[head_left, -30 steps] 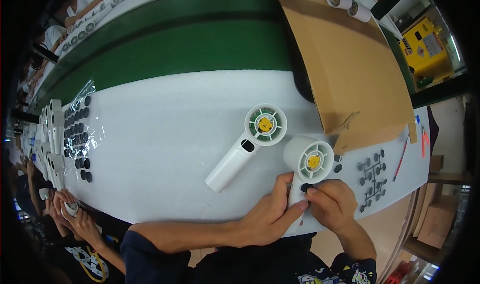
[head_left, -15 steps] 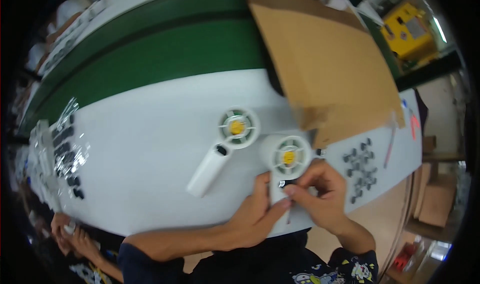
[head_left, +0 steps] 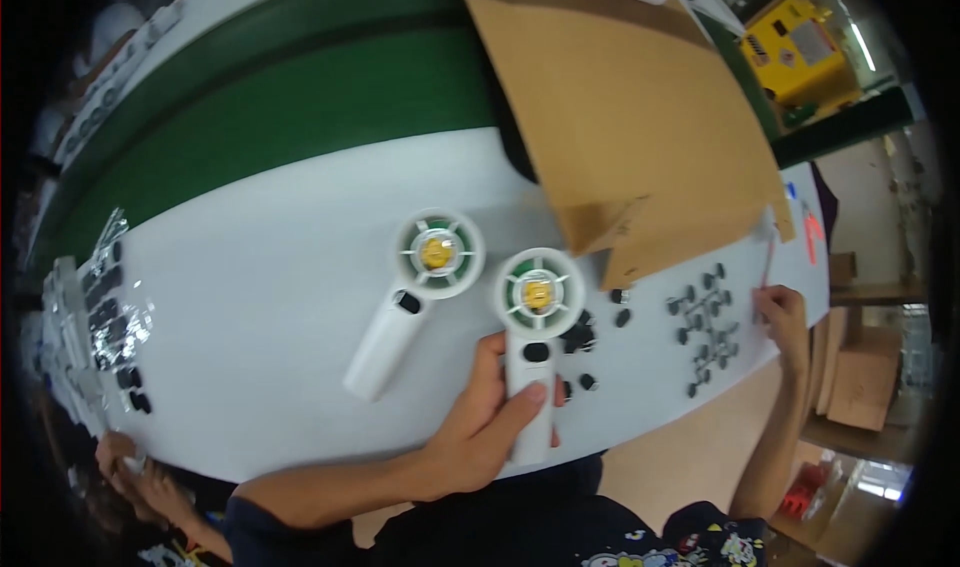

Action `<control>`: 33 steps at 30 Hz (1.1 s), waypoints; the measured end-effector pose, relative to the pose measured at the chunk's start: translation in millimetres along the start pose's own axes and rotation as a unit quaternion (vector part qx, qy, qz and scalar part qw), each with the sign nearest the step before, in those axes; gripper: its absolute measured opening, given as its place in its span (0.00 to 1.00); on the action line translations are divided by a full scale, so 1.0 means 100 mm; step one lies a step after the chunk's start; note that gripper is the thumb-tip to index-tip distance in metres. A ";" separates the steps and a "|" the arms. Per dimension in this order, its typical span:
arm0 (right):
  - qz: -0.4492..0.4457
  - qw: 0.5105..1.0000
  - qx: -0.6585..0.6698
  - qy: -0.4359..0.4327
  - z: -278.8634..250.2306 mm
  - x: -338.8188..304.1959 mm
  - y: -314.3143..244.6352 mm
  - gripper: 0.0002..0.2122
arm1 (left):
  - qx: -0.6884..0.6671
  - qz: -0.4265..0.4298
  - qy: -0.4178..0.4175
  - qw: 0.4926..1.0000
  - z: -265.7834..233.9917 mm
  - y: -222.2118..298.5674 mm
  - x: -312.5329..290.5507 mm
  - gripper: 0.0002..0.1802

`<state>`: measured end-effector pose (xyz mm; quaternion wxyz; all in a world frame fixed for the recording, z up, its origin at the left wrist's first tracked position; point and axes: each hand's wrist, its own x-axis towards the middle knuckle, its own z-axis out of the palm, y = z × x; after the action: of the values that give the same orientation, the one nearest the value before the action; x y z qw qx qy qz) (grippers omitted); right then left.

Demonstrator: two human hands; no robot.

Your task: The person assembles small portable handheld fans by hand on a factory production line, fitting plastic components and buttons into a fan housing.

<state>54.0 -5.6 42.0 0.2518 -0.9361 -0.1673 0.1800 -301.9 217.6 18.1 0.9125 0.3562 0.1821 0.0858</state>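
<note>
L hand (head_left: 478, 432) has a firm hold on the white fan (head_left: 525, 369), grip wrapped round the handle, thumb across its front just below the dark oval (head_left: 537, 352). Fan sits near the front edge of the desk (head_left: 250, 297), long axis running approx straight away from the person, round head at the far end

R hand (head_left: 785, 317) is well apart, out at the R side of the desk, fingertips by the near end of a thin red tool (head_left: 769, 257). Can't tell if that grip is closed on it or only touching. Key relation: tool lies just beyond the R fingertips, long axis pointing away from the person, far end leaning slightly R; R hand is by far the nearer one. Fan is well to the L of the R hand, w/ the branched rack of grey discs (head_left: 712, 339) btwn them

Second fan (head_left: 382, 342) lies L of the held one, handle angled toward near L. Loose dark pieces (head_left: 623, 318) are just R of the held fan, below the cardboard (head_left: 620, 117)
</note>
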 end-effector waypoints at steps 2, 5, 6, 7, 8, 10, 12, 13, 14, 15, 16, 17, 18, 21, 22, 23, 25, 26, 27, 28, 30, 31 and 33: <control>0.015 0.999 -0.031 0.004 -0.03 0.00 -0.03 0.11 | -0.004 -0.017 0.007 1.000 0.01 0.01 0.00 0.21; 0.032 0.996 -0.084 -0.020 -0.08 0.06 -0.08 0.12 | 0.006 -0.019 0.013 1.000 0.01 0.02 0.01 0.20; 0.052 0.993 -0.088 -0.063 -0.12 0.09 -0.08 0.11 | 0.005 -0.027 0.009 1.000 0.01 0.02 0.01 0.21; 0.074 0.987 -0.093 -0.105 -0.15 0.11 -0.08 0.11 | 0.001 -0.024 0.012 1.000 0.00 0.02 -0.01 0.21; 0.072 0.987 -0.098 -0.104 -0.18 0.10 -0.05 0.11 | 0.003 -0.027 0.016 0.999 0.00 0.02 0.00 0.21; 0.063 0.990 0.066 -0.111 -0.20 0.05 0.04 0.08 | -0.003 -0.024 0.026 0.999 -0.03 0.02 0.00 0.21; 0.059 0.978 0.162 -0.114 -0.24 -0.12 -0.05 0.07 | -0.016 -0.046 0.020 0.999 -0.05 0.04 0.00 0.21; 0.040 0.970 0.219 -0.098 -0.22 -0.24 -0.12 0.08 | -0.022 -0.042 0.026 0.999 -0.05 0.04 0.00 0.21; 0.009 0.960 0.263 -0.098 -0.30 -0.32 -0.08 0.14 | -0.025 -0.045 0.021 0.998 -0.03 0.05 0.01 0.21; -0.042 0.946 0.309 -0.088 -0.28 -0.43 -0.13 0.14 | -0.025 -0.048 0.023 0.998 -0.02 0.05 0.01 0.21; -0.091 0.928 0.354 -0.077 -0.21 -0.55 -0.20 0.14 | -0.028 -0.048 0.028 0.998 -0.02 0.06 0.01 0.21; -0.145 0.904 0.402 -0.016 0.06 -0.73 -0.48 0.11 | -0.022 -0.046 0.025 0.998 0.00 0.06 0.02 0.21; -0.180 0.902 0.391 -0.041 0.25 -0.90 -0.74 0.11 | -0.017 -0.042 0.021 0.999 -0.01 0.06 0.01 0.21; -0.267 0.878 0.394 -0.057 0.80 -1.34 -1.37 0.17 | -0.012 -0.047 0.022 0.999 -0.06 0.01 0.03 0.21; -0.340 0.862 0.374 -0.031 0.98 -1.42 -1.51 0.15 | -0.014 -0.046 0.022 0.999 -0.05 0.00 0.02 0.21; -0.371 0.843 0.385 -0.056 1.12 -1.48 -1.59 0.12 | -0.007 -0.035 0.027 0.999 -0.06 -0.01 0.01 0.21; -0.425 0.828 0.348 -0.111 1.28 -1.46 -1.68 0.12 | -0.003 -0.023 0.029 0.999 -0.08 -0.04 0.02 0.21; -0.445 0.823 0.327 -0.135 1.29 -1.43 -1.69 0.12 | 0.008 -0.014 0.029 0.999 -0.07 -0.05 0.03 0.21; -0.447 0.823 0.321 -0.137 1.30 -1.41 -1.69 0.12 | 0.019 -0.006 0.030 0.999 -0.07 -0.06 0.04 0.22; -0.453 0.824 0.308 -0.142 1.33 -1.39 -1.69 0.12 | 0.013 -0.002 0.030 0.999 -0.08 -0.05 0.04 0.22; -0.458 0.821 0.303 -0.155 1.37 -1.39 -1.71 0.11 | 0.020 -0.032 -0.007 0.999 -0.10 -0.01 0.02 0.20; -0.460 0.821 0.298 -0.159 1.38 -1.38 -1.71 0.11 | 0.015 -0.029 -0.006 0.999 -0.10 -0.03 0.03 0.20; -0.471 0.825 0.275 -0.150 1.42 -1.38 -1.73 0.11 | 0.063 0.026 0.025 0.997 -0.10 -0.09 0.03 0.22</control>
<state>-165.4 138.5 54.3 0.5243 -0.5974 -0.5670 0.2162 -303.1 217.8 4.7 0.8806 0.4156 0.2010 0.1069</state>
